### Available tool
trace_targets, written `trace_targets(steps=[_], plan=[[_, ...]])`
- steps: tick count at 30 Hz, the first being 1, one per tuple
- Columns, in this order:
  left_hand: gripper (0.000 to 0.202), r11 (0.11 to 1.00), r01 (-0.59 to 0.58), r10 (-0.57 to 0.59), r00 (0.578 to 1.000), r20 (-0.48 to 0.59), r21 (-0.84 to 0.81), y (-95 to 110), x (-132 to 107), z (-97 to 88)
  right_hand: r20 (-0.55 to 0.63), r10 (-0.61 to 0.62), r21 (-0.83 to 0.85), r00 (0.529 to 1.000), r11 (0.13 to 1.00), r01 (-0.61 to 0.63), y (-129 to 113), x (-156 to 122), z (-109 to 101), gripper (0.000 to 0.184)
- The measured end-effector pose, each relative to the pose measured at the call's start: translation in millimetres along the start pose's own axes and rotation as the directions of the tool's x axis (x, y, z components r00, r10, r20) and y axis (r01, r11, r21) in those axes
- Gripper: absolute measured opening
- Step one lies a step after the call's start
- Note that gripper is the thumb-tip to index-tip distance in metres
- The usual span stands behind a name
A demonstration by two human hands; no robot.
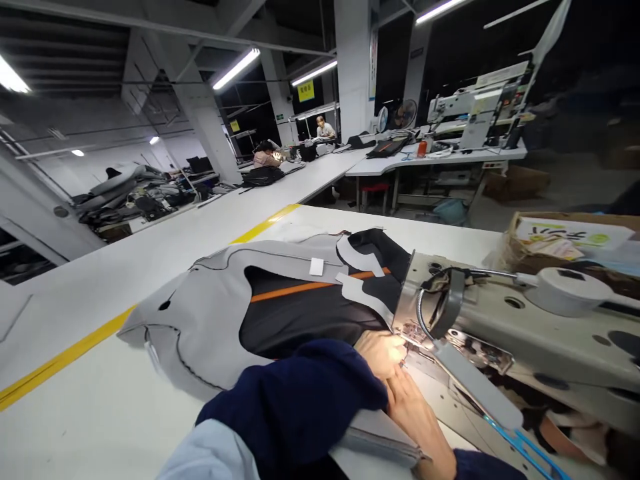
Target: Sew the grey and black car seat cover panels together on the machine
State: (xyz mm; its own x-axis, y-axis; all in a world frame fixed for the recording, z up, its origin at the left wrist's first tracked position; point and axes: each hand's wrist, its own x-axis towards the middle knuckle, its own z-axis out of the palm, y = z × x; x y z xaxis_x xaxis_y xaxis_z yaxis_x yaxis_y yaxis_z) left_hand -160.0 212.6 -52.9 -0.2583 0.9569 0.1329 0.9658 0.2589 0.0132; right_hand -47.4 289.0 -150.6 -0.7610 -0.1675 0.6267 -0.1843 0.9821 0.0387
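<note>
Worktable: long white worktable, yellow tape crossing it.
Fabric: soft grey-and-black fabric piece with orange stripes, spread across the white, one edge at the lit stitching spot; best let its bulk lie slack.
Machine: beige metal sewing machine, right alongside.
Box: open brown cardboard box, white printed packet inside, rest unclear.
Hands: left hand, right hand, touching, bunched over that edge; grip, can't tell; fingertips safest clear of stitching.

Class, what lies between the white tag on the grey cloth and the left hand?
In the head view, going from the tag to the left hand: a narrow edge of grey cloth, then black cloth crossed by an orange strip.
</note>
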Motion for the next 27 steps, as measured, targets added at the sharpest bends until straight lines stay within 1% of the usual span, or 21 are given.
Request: trace_targets(steps=[2, 5, 8, 11, 13, 14, 15, 16, 17, 18, 19, 20, 21, 22, 23, 24, 25, 26, 27], plan=[[0.020, 1.000, -0.009, 0.009, 1.000, -0.009, 0.000, 0.5, -1.0, 0.0, 0.006, 0.008, -0.022, 1.000, 1.000, -0.007, -0.4, -0.9, -2.2, 0.031], [0.015, 1.000, -0.011, 0.010, 1.000, -0.024, -0.018, 1.1, -2.4, -2.2, 0.037, 0.082, -0.029, 0.996, 0.996, -0.081, -3.1, -2.3, -3.3, 0.037], [0.011, 1.000, 0.009, -0.009, 1.000, -0.025, -0.025, 2.4, -3.5, -3.4, 0.075, 0.145, 0.005, 0.987, 0.989, -0.146, -4.7, -4.0, -2.9, 0.040], [0.010, 1.000, 0.027, -0.027, 0.999, -0.036, -0.012, 4.9, -4.6, 3.4, 0.096, 0.159, 0.033, 0.983, 0.986, -0.163, -5.0, -5.2, -3.1, 0.039], [0.009, 0.999, 0.030, -0.030, 0.998, -0.047, -0.013, 5.4, -5.3, 7.7, 0.091, 0.161, 0.033, 0.983, 0.986, -0.165, -5.4, -6.0, -2.2, 0.038], [0.009, 0.999, 0.033, -0.035, 0.998, -0.047, -0.024, 4.5, -5.5, 6.4, 0.077, 0.165, 0.028, 0.983, 0.985, -0.167, -5.6, -6.6, -1.1, 0.038], [0.011, 0.999, 0.017, -0.020, 0.999, -0.048, -0.050, 2.4, -5.8, 1.0, 0.053, 0.170, 0.020, 0.984, 0.985, -0.171, -5.8, -7.6, 0.8, 0.038], [0.013, 0.996, -0.010, 0.003, 0.997, -0.083, -0.094, -0.7, -6.3, -9.3, 0.022, 0.167, 0.013, 0.986, 0.986, -0.167, -5.6, -8.8, 3.6, 0.039], [0.015, 0.988, -0.030, 0.003, 0.985, -0.174, -0.154, -4.6, -7.5, -24.6, -0.004, 0.155, 0.006, 0.988, 0.988, -0.155, -4.8, -10.3, 7.4, 0.039], [0.016, 0.972, -0.082, 0.012, 0.954, -0.300, -0.221, -8.7, -9.7, -44.2, -0.026, 0.135, 0.001, 0.991, 0.991, -0.135, -3.4, -12.0, 12.2, 0.039], [0.014, 0.952, -0.082, -0.087, 0.851, -0.517, -0.295, -12.2, -13.3, -66.7, -0.041, 0.104, -0.001, 0.994, 0.995, -0.104, -1.4, -14.0, 17.6, 0.040], [0.014, 0.920, -0.043, -0.271, 0.648, -0.712, -0.389, -14.5, -18.2, -90.2, -0.043, 0.069, 0.000, 0.997, 0.998, -0.069, 1.0, -16.0, 23.2, 0.040], [0.020, 0.895, -0.043, -0.394, 0.387, -0.834, -0.443, -15.2, -23.8, -112.6, -0.044, 0.039, 0.001, 0.998, 0.999, -0.039, 3.4, -18.2, 28.3, 0.040], [0.027, 0.903, -0.065, -0.411, 0.164, -0.897, -0.426, -15.0, -29.3, -132.3, -0.051, 0.026, -0.001, 0.998, 1.000, -0.026, 5.5, -20.4, 32.5, 0.041], [0.030, 0.951, -0.098, -0.282, 0.123, -0.952, -0.294, -15.2, -34.0, -148.4, -0.058, 0.028, -0.004, 0.998, 1.000, -0.028, 7.2, -22.4, 35.7, 0.041], [0.032, 0.984, -0.139, -0.085, 0.205, -0.975, -0.115, -17.5, -37.3, -160.9, -0.062, 0.036, -0.005, 0.997, 0.999, -0.036, 8.2, -24.2, 37.7, 0.043], [0.033, 0.981, -0.189, 0.096, 0.346, -0.933, 0.031, -23.9, -39.2, -170.6, -0.053, 0.050, -0.001, 0.997, 0.999, -0.050, 8.7, -25.6, 38.6, 0.044], [0.035, 0.973, -0.213, 0.187, 0.510, -0.840, 0.087, -35.9, -39.9, -179.0, -0.036, 0.061, 0.005, 0.997, 0.998, -0.061, 8.7, -26.6, 38.7, 0.045], [0.038, 0.992, -0.128, 0.083, 0.636, -0.767, 0.001, -54.2, -39.7, -187.6, -0.021, 0.065, 0.012, 0.998, 0.998, -0.065, 8.5, -27.2, 38.1, 0.046]])
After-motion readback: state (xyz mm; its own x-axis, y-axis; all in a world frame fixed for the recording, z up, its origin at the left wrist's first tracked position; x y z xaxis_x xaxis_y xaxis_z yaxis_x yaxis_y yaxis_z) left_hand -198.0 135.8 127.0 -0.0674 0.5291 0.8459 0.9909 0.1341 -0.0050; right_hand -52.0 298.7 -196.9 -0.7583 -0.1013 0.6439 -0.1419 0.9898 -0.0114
